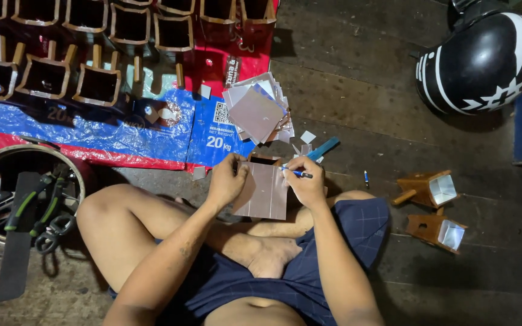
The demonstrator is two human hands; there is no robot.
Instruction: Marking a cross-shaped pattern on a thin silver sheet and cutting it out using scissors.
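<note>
Marking a sheet on the lap.
Left hand (226, 181) gripping grey sheet (265, 192); right hand (306, 180) closed around blue pen (294, 172), tip touching sheet.

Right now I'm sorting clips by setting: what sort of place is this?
Probably an informal floor workshop for handcraft: rows of small wooden boxes on a plastic tarp, a bucket of tools, and a stack of cut sheets.
</note>
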